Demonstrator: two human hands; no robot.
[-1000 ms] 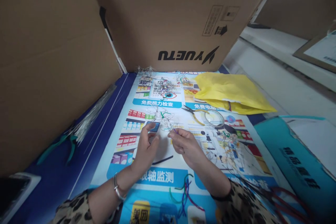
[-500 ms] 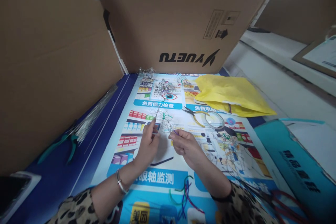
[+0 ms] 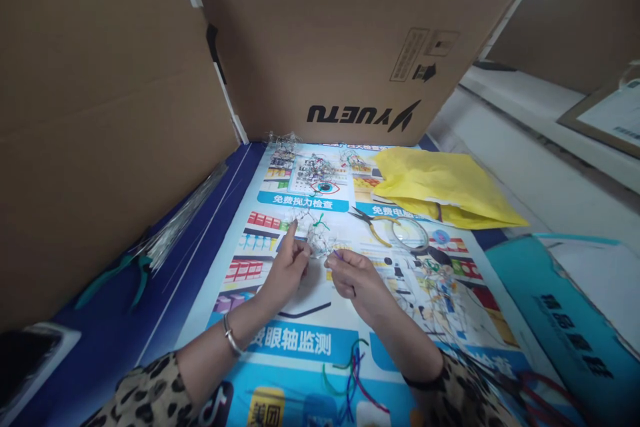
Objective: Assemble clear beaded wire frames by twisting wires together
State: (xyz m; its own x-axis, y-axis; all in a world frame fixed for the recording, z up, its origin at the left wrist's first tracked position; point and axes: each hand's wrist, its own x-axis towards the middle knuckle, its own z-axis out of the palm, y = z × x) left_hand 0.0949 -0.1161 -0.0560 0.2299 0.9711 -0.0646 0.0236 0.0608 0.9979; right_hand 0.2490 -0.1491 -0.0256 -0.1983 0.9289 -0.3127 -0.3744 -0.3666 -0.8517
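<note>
Between my hands is a small bent-wire piece (image 3: 319,240) of thin silvery wire, with a green wire tied at its top. My left hand (image 3: 287,270) grips its lower left edge with thumb and curled fingers, the index finger raised along its side. My right hand (image 3: 354,275) pinches a short purple wire (image 3: 339,254) at the piece's lower right edge. The exact contact of the fingertips is too small to make out. Nearer me, several coloured wires (image 3: 356,373) in green, blue and red lie on the printed sheet.
Yellow-handled pliers (image 3: 373,223) lie beside a wire coil (image 3: 410,233) and a yellow bag (image 3: 445,183). Tangled wire pieces (image 3: 317,168) lie at the back, others (image 3: 440,290) at right. Teal-handled pliers (image 3: 143,273) and straight wires (image 3: 185,213) are at left. Cardboard walls (image 3: 280,33) stand behind.
My left hand's thumb and fingers have drawn in against the wire piece, which has turned slightly. My right hand keeps its pinch almost in place. The whole view has shifted a little.
</note>
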